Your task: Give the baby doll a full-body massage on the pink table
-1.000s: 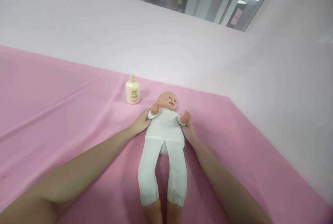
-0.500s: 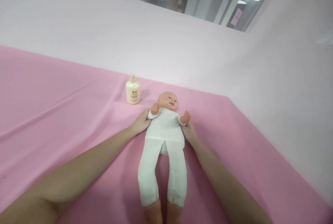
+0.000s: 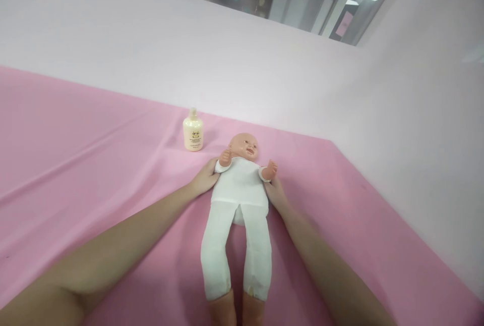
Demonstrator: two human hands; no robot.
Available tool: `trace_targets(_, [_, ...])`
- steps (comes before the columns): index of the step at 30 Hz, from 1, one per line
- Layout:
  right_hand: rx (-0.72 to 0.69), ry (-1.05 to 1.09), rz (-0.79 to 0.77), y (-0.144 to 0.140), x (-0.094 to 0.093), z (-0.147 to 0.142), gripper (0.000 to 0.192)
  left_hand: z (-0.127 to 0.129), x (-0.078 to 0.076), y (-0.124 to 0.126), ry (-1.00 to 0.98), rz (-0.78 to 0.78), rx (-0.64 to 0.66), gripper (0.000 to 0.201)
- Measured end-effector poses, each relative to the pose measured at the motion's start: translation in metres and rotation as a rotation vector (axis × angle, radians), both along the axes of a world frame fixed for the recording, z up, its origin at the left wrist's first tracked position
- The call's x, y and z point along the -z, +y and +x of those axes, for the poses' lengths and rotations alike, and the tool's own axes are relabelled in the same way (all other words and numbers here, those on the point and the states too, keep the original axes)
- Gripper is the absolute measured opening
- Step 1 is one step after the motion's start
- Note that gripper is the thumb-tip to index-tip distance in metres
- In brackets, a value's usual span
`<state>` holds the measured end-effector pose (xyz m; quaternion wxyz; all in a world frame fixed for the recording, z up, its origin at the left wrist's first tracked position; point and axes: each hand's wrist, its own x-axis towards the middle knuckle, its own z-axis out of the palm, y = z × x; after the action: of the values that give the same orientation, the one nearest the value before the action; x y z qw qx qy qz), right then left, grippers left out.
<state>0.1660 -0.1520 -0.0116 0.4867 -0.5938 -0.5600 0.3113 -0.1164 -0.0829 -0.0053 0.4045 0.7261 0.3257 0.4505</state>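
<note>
The left hand (image 3: 205,178) lay on the pink sheet (image 3: 75,164), cupped against the left side of the doll (image 3: 239,200) at its shoulder; its fingers went under the sleeve and could not be read. A cream bottle (image 3: 193,134) stood upright beyond this hand, apart from it. The doll lay face-up between both hands, legs toward the camera. The right hand (image 3: 276,192) pressed against the doll's other side below its raised arm, fingers partly hidden.
</note>
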Motion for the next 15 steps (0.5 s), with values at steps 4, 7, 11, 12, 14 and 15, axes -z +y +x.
trace_targets(4, [0.0,0.001,0.003,0.0005,0.0002,0.0,0.066,-0.0002,-0.0008,-0.0017,-0.001,-0.005,0.007,0.047])
trace_targets(7, [0.002,0.012,-0.006,0.0011,0.0006,-0.0001,0.065,-0.0006,-0.0005,-0.0022,0.002,-0.015,-0.005,0.048])
trace_targets(11, [0.003,0.011,0.012,0.0015,0.0014,0.0002,0.069,-0.0006,-0.0012,-0.0026,-0.004,-0.02,0.002,0.048])
trace_targets(12, [0.001,0.013,0.014,0.0015,0.0016,0.0003,0.07,-0.0005,-0.0015,-0.0027,-0.006,-0.019,0.005,0.048])
trace_targets(14, [-0.003,0.018,0.014,0.0015,0.0019,0.0006,0.072,-0.0004,-0.002,-0.003,-0.007,-0.017,0.004,0.049])
trace_targets(15, [-0.006,0.018,0.012,0.0016,0.002,0.0007,0.072,-0.0003,-0.002,-0.003,-0.007,-0.014,0.003,0.05])
